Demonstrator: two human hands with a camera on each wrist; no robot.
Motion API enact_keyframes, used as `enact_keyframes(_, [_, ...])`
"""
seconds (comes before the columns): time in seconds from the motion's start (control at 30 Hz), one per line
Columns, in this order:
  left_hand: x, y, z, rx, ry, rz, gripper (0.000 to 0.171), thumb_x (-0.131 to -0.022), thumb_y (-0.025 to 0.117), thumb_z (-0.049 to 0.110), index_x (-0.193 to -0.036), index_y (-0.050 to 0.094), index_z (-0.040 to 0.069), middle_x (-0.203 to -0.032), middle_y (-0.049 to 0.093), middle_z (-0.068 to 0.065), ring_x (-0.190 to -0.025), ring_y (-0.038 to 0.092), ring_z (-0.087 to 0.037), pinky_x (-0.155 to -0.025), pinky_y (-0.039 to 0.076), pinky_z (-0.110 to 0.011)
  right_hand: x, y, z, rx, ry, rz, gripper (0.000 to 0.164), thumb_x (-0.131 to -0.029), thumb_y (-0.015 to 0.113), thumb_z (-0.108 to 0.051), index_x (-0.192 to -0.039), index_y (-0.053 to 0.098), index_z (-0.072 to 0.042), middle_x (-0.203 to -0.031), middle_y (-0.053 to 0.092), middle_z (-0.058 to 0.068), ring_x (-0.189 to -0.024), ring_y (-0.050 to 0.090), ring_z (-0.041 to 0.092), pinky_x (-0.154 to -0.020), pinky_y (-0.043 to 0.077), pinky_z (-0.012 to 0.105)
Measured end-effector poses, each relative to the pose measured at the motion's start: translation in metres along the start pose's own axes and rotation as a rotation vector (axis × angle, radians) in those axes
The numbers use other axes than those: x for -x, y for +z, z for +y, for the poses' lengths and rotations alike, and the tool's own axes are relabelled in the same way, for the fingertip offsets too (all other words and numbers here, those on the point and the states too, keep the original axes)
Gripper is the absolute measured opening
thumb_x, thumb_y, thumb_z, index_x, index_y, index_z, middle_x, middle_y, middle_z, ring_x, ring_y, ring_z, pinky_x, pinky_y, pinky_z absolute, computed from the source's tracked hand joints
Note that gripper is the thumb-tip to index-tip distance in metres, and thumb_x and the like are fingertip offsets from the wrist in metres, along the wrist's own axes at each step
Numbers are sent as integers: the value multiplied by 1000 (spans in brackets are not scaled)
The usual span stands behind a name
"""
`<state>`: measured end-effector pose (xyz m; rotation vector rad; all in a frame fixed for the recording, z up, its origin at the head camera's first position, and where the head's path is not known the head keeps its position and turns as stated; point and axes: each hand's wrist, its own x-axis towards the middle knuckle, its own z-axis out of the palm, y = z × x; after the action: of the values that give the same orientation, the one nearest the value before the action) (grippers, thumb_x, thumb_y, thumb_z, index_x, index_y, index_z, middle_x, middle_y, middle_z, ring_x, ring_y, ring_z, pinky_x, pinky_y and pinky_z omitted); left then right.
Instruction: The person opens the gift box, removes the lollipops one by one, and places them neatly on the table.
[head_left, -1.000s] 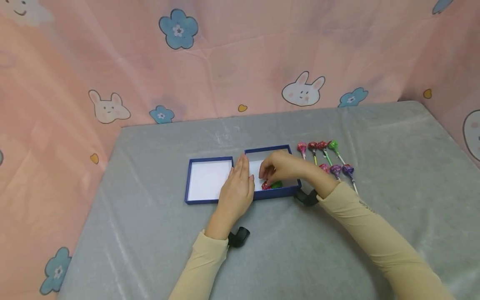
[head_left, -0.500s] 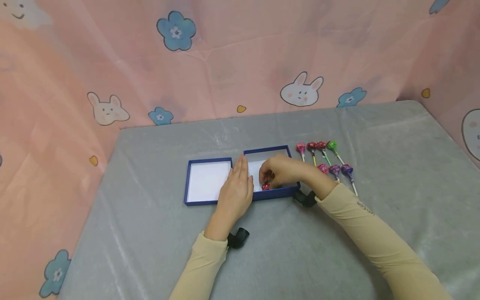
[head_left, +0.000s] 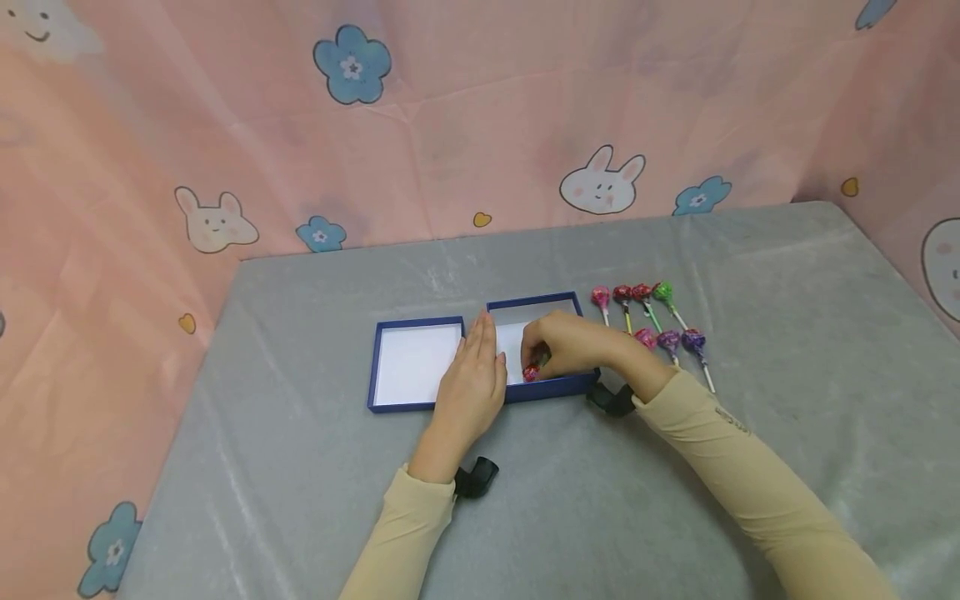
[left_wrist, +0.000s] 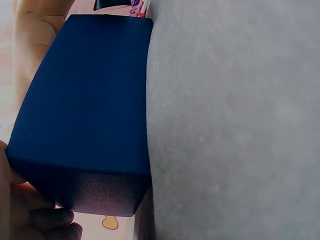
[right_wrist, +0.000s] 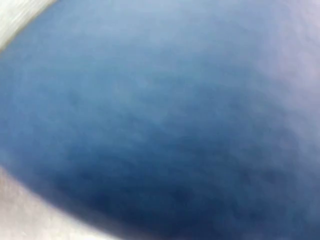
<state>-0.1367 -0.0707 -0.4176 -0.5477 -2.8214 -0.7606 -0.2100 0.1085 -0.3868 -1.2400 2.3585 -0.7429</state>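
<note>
My right hand (head_left: 566, 343) reaches down into the right-hand blue box (head_left: 551, 388), its curled fingers at a red-wrapped lollipop (head_left: 531, 372) near the front wall. The hand hides most of that lollipop and whatever lies behind it. My left hand (head_left: 471, 387) lies with straight fingers along the left side of this box, the thumb side against it. In the left wrist view, the dark blue box wall (left_wrist: 90, 95) fills the middle, with left-hand fingers (left_wrist: 47, 220) at its lower left corner. The right wrist view is blurred by the blue box wall (right_wrist: 160, 110) up close.
A second shallow blue box (head_left: 412, 408) with a white inside lies left of the left hand. Right of the boxes, several wrapped lollipops lie in two rows, among them a green one (head_left: 663, 292) and a purple one (head_left: 694, 340). Grey cloth (head_left: 300, 467) covers the table.
The right hand has lowered a little in the box and now covers the green wrapper seen earlier beside the red one. The left hand has stayed in place.
</note>
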Motion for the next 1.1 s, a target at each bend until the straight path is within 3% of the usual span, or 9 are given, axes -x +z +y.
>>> enact_keyframes(0.2, [-1,1,0,-3,3,-4,51,-100,42,15,-142,29,-11,-148,30,-22,-138,28,-28,-110,27,-42,5,-2,2,-111,5,49,15,-72,78,-1,-83,70,-7,-83,65,-3,-79,64,11,-72,54,28])
enact_keyframes(0.53, [-2,1,1,-10,6,11,51,-99,44,13,-141,30,-12,-147,32,-23,-137,29,-28,-109,28,-43,10,-6,5,-230,-71,111,14,-76,75,1,-89,71,-4,-87,64,1,-82,63,15,-77,55,37])
enact_keyframes(0.77, [-3,1,1,-8,10,15,51,-99,45,13,-141,30,-12,-147,32,-23,-137,29,-28,-109,28,-44,19,-5,4,-341,-71,158,15,-78,74,0,-92,71,-4,-91,64,3,-87,62,16,-82,53,41])
enact_keyframes(1.1, [0,0,1,-17,-20,-17,51,-100,42,15,-143,29,-10,-149,29,-20,-138,28,-27,-110,27,-42,34,-1,3,-441,-96,280,18,-78,74,0,-94,69,-4,-94,64,3,-91,61,16,-86,51,35])
